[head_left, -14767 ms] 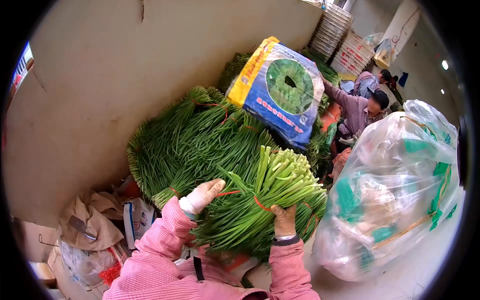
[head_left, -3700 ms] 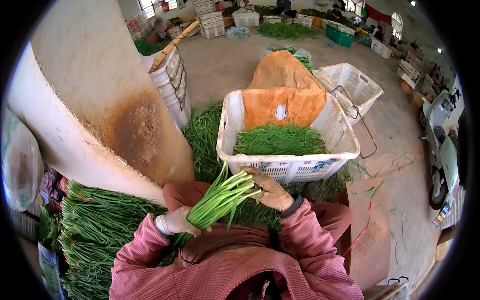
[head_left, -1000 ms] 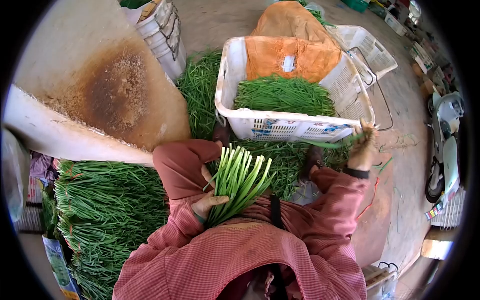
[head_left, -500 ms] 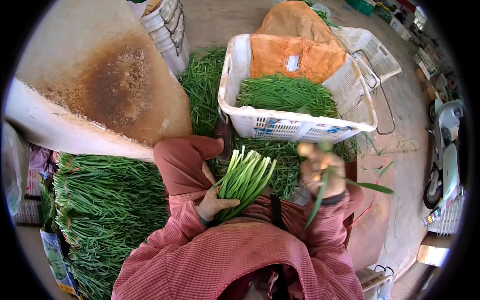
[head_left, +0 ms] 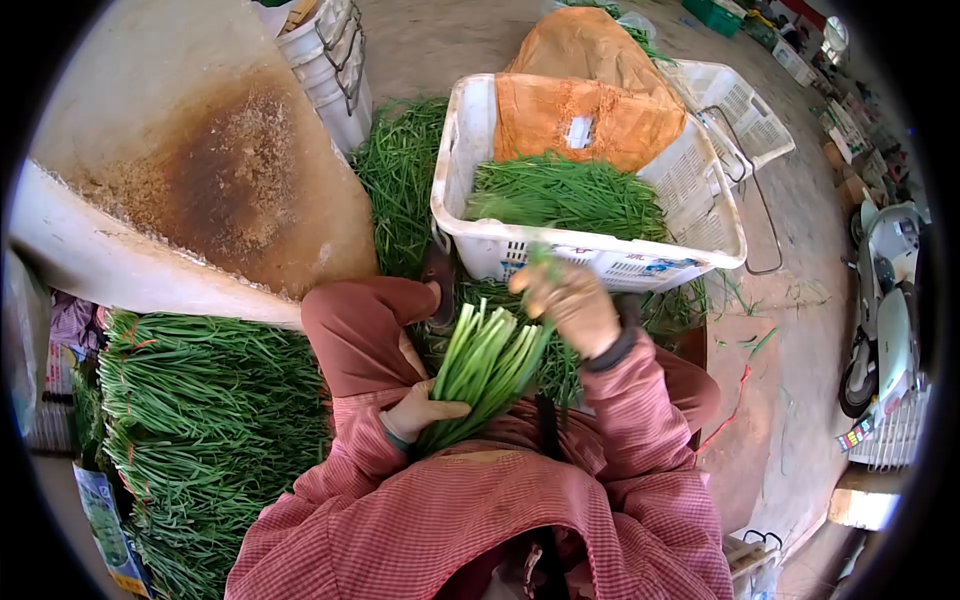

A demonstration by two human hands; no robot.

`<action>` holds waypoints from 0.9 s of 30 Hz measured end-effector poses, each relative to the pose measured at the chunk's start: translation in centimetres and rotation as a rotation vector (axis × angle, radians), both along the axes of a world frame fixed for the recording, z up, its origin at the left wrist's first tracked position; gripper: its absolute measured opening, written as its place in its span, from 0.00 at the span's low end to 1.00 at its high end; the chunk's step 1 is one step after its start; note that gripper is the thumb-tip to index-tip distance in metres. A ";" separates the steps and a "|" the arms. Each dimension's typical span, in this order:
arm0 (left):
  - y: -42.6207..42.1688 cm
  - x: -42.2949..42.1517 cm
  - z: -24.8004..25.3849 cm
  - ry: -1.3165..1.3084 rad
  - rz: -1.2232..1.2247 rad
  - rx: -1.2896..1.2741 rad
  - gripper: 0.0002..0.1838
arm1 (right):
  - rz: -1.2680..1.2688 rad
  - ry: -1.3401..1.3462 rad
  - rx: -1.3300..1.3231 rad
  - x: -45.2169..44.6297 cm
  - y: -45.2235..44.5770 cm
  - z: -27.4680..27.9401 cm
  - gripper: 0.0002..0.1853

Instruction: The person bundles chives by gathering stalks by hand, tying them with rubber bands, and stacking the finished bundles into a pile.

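Note:
My left hand (head_left: 420, 411), in a pale glove, is closed around a bunch of garlic chives (head_left: 482, 365) over my lap. The pale cut ends of that bunch point up and away from me. Just right of it, my right hand (head_left: 575, 305) is raised in a soiled tan glove, fingers curled. A blurred wisp of green, seemingly garlic chives, shows at its fingertips. Beyond my hands stands a white plastic crate (head_left: 590, 240) with more garlic chives (head_left: 570, 193) inside and an orange sack (head_left: 590, 115) over its far side.
Stacked, tied chives (head_left: 210, 410) lie at my left. A stained white board (head_left: 235, 180) slants above them, near white buckets (head_left: 325, 65). Loose greens (head_left: 400, 160) cover the floor around the crate. At far right stands a scooter (head_left: 885, 300); a red string (head_left: 730, 405) lies nearer.
My right hand has moved left, from beside my right knee to near the bunch. The long leaves that trailed from it no longer show. My left hand keeps its hold, almost still.

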State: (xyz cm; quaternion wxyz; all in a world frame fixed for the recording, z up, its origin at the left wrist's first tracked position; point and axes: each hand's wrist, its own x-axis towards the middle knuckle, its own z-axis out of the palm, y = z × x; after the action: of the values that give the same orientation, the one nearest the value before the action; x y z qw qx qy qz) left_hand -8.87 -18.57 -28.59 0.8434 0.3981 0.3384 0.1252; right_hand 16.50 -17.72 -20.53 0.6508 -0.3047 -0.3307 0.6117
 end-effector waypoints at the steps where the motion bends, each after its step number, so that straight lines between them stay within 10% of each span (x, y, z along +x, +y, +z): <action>1: 0.5 -0.3 -0.5 -0.075 -0.063 -0.159 0.24 | -0.188 -0.205 0.054 1.8 0.2 0.3 0.09; 4: 1.4 -0.4 1.1 -0.286 -0.171 -0.194 0.27 | -0.279 -0.592 -0.205 5.5 -2.1 -2.7 0.07; 5: 1.7 -0.4 1.1 -0.368 -0.205 -0.192 0.29 | -0.101 -1.222 -0.389 7.4 -3.5 -5.4 0.12; 7: 1.7 -0.3 1.7 -0.321 -0.171 -0.204 0.31 | 0.074 -2.120 -0.844 6.5 -6.8 -5.8 0.47; 8: 1.7 -0.4 1.2 -0.348 -0.159 -0.203 0.31 | 0.172 -1.986 -0.987 6.2 -7.6 -6.3 0.51; 10: 1.8 -0.5 0.6 -0.383 -0.169 -0.241 0.31 | 0.146 -0.770 -0.333 6.9 -10.9 -15.1 0.51; 15: 1.9 1.2 1.1 -0.234 -0.271 -0.171 0.29 | 0.308 0.593 -0.221 -4.0 -4.4 -9.3 0.40; 27: 1.7 2.0 2.1 -0.116 -0.389 -0.170 0.29 | 0.330 0.305 -0.077 -4.3 -2.3 -4.3 0.35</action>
State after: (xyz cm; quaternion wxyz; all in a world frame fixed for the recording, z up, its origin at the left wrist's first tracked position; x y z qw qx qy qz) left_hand -6.91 -16.85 -26.50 0.9003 0.3755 0.2154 -0.0460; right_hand 12.19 -19.99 -24.79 0.5724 -0.1752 -0.2504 0.7609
